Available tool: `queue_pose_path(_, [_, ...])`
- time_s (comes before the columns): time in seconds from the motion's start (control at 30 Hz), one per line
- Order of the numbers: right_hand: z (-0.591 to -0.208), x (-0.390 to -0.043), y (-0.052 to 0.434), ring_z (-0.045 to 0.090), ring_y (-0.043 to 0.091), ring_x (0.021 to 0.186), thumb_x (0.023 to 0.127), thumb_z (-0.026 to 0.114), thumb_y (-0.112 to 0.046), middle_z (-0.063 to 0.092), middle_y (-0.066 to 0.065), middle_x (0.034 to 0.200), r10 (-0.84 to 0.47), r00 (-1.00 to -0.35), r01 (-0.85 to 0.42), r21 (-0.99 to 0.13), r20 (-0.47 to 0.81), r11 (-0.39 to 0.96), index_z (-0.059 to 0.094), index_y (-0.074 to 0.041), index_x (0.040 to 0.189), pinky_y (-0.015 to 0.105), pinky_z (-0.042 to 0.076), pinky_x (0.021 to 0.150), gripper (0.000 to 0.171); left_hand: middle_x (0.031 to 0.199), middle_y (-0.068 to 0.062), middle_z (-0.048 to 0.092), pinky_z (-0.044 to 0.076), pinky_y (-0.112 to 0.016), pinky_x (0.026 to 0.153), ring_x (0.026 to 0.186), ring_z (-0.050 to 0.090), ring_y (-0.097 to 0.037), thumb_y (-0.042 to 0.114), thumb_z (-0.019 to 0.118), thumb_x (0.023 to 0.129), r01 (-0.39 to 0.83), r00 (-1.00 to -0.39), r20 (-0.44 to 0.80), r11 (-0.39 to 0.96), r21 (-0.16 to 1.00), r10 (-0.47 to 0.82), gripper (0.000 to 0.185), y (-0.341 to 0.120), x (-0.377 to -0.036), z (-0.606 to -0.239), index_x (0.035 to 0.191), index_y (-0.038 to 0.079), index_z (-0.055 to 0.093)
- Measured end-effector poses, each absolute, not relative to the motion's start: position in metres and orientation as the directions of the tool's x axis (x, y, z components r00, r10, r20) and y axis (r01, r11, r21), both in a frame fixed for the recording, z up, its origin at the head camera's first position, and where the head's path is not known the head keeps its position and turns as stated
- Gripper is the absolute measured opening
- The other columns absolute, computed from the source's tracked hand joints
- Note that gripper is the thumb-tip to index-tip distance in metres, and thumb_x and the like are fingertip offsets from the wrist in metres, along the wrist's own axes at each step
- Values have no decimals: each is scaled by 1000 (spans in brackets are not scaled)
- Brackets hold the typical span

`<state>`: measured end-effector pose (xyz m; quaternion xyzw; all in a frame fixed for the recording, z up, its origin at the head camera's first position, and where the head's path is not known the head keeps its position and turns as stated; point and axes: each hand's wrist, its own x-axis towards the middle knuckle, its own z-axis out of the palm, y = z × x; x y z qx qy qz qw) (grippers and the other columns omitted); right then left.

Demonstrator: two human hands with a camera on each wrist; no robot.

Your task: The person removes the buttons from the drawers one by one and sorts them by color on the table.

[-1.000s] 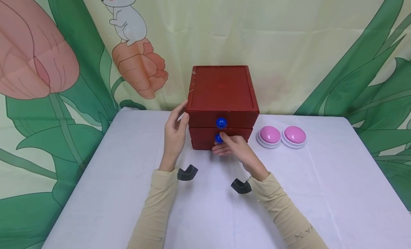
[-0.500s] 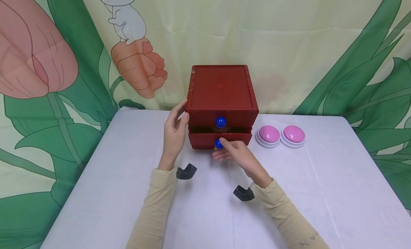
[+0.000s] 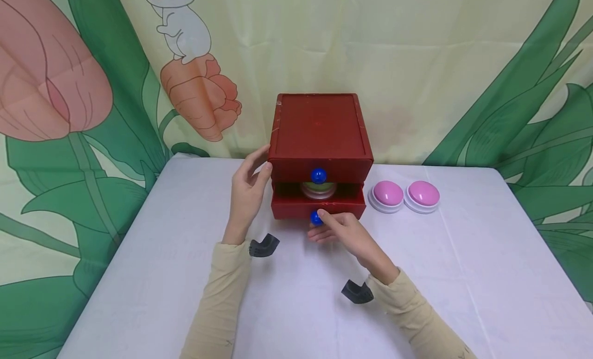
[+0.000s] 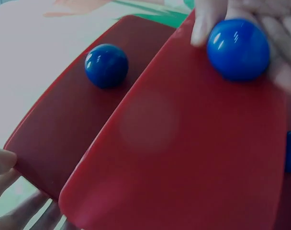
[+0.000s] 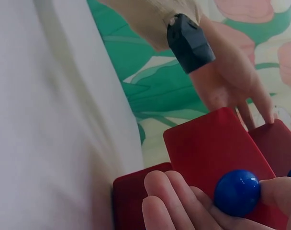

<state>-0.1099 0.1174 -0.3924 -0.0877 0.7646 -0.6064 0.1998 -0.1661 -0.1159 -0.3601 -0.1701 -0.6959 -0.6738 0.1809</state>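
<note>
A dark red drawer box (image 3: 319, 125) stands on the table with a blue knob on each drawer front. The drawer below the top one, a red drawer (image 3: 292, 210), is pulled partway out. My right hand (image 3: 347, 233) pinches this drawer's blue knob (image 5: 237, 192) between thumb and fingers. Inside the drawer, a round thing with a green top and pale base (image 3: 318, 190) shows partly, under the top drawer's front. My left hand (image 3: 247, 192) rests its fairly straight fingers along the box's left side, thumb at the front corner. Another drawer front (image 5: 140, 191) shows below in the right wrist view.
Two pink domed buttons with white bases, a nearer one (image 3: 388, 196) and a farther-right one (image 3: 422, 196), sit right of the box. A white cloth covers the table (image 3: 463, 276). Behind hangs a printed curtain (image 3: 407, 81). Black camera mounts stick out from both wrists.
The drawer below the top one has slid out toward me, drawn by my right hand on its knob. The green-topped thing inside has come into view. My left hand stays at the box's side.
</note>
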Motion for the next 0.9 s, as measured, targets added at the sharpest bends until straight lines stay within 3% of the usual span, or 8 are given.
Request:
queue_pose_path(0.23, [-391, -102, 119, 72, 38, 96, 103, 48, -44, 76, 15, 101, -382, -900, 121, -962, -211, 245, 66, 8, 119, 46, 56, 93, 57, 136, -5, 60, 52, -27, 98, 125, 57, -16, 11, 62, 98, 455, -890, 455, 29, 890, 3, 41, -120, -167, -358, 139, 9, 57])
queue_pose_path(0.67, [-394, -94, 121, 73, 36, 95, 104, 47, -43, 75, 16, 102, -415, -883, 123, -962, -218, 244, 65, 8, 121, 43, 57, 90, 57, 136, -17, 59, 52, -27, 98, 125, 57, -24, 1, 60, 96, 401, -916, 401, 64, 914, 6, 42, -116, -150, -333, 138, -4, 53])
queue_pose_path(0.9, [-395, -89, 123, 73, 36, 95, 104, 48, -41, 75, 16, 102, -431, -876, 120, -964, -216, 239, 65, 9, 121, 44, 57, 91, 55, 141, -10, 55, 50, -30, 103, 130, 52, -19, 6, 56, 100, 427, -904, 427, 56, 902, 26, 44, -117, -163, -351, 143, 5, 52])
